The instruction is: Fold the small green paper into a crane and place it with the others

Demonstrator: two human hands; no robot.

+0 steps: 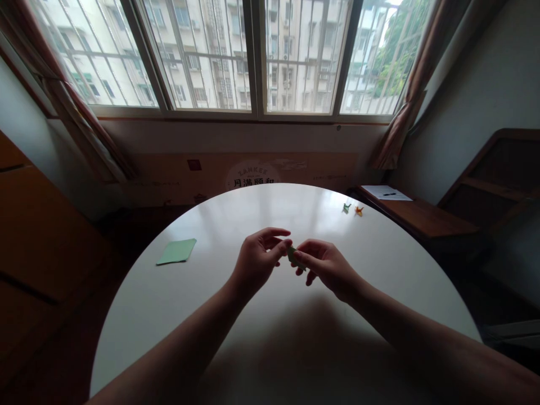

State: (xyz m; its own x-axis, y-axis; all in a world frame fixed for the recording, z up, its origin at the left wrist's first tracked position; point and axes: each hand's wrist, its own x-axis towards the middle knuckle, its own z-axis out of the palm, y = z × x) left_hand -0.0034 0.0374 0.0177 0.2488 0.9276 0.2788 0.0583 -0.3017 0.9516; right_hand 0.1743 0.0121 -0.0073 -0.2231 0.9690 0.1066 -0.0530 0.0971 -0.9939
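Both hands are raised over the middle of the white table, close together around a small piece of folded green paper (296, 259). My left hand (264, 253) pinches the paper's upper left end between thumb and fingertips. On the other side, my right hand (323, 261) grips it with the thumb on top, the fingers partly hiding it. The finer folds are too small and dark to make out. A stack of green paper squares (176, 251) lies to the left. Two little folded paper figures, one green (346, 208) and one orange (359, 211), stand at the far right.
The round white table (169, 326) curves away on all sides. Beyond its right edge, a wooden chair or bench (426, 216) carries a white sheet (386, 193) with a pen on it. A printed box (169, 169) stands under the barred window, behind the table.
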